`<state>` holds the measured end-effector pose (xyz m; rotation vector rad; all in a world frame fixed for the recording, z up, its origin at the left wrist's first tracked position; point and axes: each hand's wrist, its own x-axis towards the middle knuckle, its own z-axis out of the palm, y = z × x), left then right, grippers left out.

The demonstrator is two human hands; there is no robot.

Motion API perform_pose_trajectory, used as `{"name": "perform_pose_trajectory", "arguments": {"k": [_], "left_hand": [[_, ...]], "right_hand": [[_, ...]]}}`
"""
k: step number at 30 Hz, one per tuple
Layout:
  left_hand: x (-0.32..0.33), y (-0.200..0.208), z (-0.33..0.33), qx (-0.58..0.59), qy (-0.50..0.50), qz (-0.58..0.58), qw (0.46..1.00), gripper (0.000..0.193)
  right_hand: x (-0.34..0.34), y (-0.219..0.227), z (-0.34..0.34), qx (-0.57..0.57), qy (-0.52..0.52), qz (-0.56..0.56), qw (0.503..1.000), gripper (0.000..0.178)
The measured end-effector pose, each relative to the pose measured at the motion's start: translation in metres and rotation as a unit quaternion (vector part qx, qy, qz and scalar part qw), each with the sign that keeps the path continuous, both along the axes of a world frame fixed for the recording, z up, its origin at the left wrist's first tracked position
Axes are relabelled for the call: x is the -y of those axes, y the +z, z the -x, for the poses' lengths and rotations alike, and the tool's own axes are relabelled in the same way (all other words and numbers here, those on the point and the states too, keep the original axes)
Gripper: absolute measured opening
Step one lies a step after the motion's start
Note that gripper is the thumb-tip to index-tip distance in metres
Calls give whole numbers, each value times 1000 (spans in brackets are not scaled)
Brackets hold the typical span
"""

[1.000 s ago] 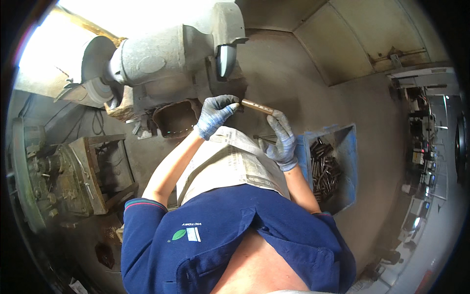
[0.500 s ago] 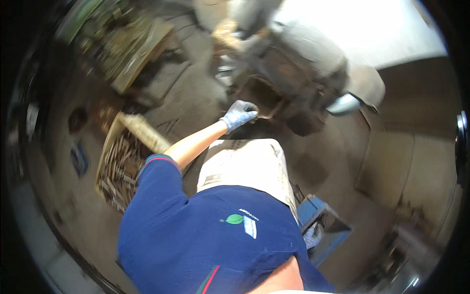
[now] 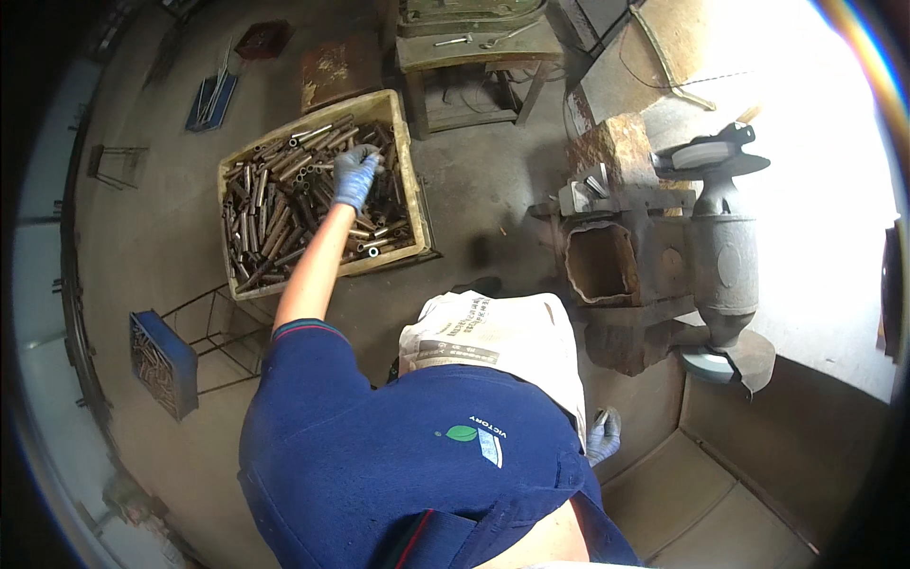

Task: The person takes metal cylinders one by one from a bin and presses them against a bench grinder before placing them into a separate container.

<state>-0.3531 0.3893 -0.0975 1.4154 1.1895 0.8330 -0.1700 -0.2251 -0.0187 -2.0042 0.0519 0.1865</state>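
I note metal tubes (image 3: 265, 216), mostly dull and rough-looking, some glossy. Their crate (image 3: 409, 175) looks like matt, scuffed plastic. My left glove (image 3: 354, 180) is matt cloth; my shirt (image 3: 379, 455), smooth, matt cloth. The grinder housing (image 3: 726, 280) reads as dull metal

Bin (image 3: 408, 166): tubes (image 3: 275, 213) heaped beneath the left hand (image 3: 355, 177).
Bench (image 3: 427, 59): two tools (image 3: 453, 41) lie beyond it, rightward.
Floor (image 3: 180, 190): blue tray (image 3: 226, 106) rests beyond, leftward.

Grey-brown floor (image 3: 483, 209); worn bench (image 3: 479, 57) beyond; bright light (image 3: 825, 199) at right.
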Motion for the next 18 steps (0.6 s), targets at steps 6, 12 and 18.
{"name": "perform_pose_trajectory", "arguments": {"k": [6, 12, 18], "left_hand": [[-48, -5, -10, -380, -95, -106, 914, 38], [-70, -20, -43, -480, -85, -87, 869, 36], [-80, -37, -61, -570, -94, -82, 812, 33]], "right_hand": [[-21, 15, -16, 4, 59, 63, 996, 21], [-23, 23, -21, 20, 55, 92, 994, 19], [-11, 19, -18, -8, 91, 110, 990, 22]]}}
